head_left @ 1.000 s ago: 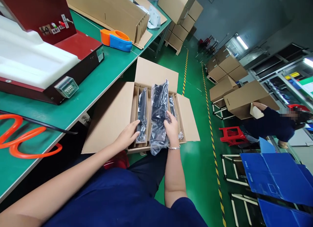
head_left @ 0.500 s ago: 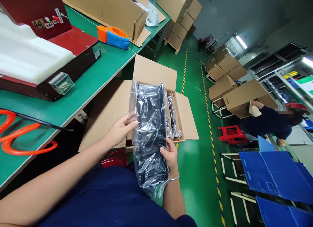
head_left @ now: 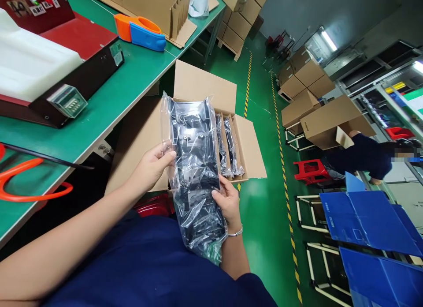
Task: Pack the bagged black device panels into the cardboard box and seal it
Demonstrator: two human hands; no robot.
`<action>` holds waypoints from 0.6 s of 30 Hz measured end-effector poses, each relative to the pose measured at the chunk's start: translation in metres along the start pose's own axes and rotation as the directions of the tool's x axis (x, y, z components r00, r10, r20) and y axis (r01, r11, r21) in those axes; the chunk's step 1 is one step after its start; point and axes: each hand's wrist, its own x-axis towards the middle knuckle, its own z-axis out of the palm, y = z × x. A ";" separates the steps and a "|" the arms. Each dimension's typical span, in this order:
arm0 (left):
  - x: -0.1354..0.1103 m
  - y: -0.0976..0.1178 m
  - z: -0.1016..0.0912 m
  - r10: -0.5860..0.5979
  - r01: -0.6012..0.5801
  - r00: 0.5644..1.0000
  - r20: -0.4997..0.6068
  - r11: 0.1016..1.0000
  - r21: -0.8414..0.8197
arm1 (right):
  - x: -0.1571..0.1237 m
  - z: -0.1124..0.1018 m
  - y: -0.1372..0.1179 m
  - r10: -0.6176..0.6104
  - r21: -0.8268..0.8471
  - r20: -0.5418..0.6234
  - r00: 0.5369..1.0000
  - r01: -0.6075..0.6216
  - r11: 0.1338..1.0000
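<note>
A long black plastic part in a clear bag (head_left: 194, 166) is held in front of my body, tilted, with its far end over an open carton. My left hand (head_left: 153, 166) pinches the bag's left edge near the middle. On the other side, my right hand (head_left: 228, 200) grips the lower right edge, thumb on top. Behind the part stands the open cardboard box (head_left: 253, 144), flaps spread. Inside it, bagged black parts (head_left: 231, 144) stand between cardboard dividers. The bagged part hides much of the box's inside.
A green workbench (head_left: 132, 86) on the left carries a red and black machine (head_left: 89, 38), an orange and blue tape dispenser (head_left: 142, 31) and an orange coiled hose (head_left: 29, 183). A co-worker (head_left: 366, 157), a red stool (head_left: 309, 171) and blue boxes (head_left: 366, 219) are on the right.
The bagged part has shifted slightly left and tipped, showing more of its moulded face. Both hands keep their hold. The whole view has moved a little.
</note>
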 end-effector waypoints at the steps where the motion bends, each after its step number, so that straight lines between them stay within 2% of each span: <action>1: 0.001 -0.001 -0.001 -0.010 0.010 1.000 -0.008 1.000 -0.013 | 0.000 0.001 -0.002 0.001 -0.015 0.006 1.000 -0.001 1.000; 9: 0.004 0.001 0.002 -0.070 0.061 0.995 -0.069 0.990 -0.130 | 0.006 0.001 -0.013 0.003 0.037 0.041 0.999 -0.005 0.999; 14: 0.011 -0.002 0.002 -0.133 0.110 0.986 -0.097 0.969 -0.219 | 0.007 0.006 -0.023 0.018 -0.017 0.039 0.999 -0.017 1.000; 18: 0.012 -0.005 0.001 -0.139 0.113 0.984 -0.110 0.970 -0.214 | 0.007 0.009 -0.023 0.039 -0.022 0.070 0.997 -0.038 0.999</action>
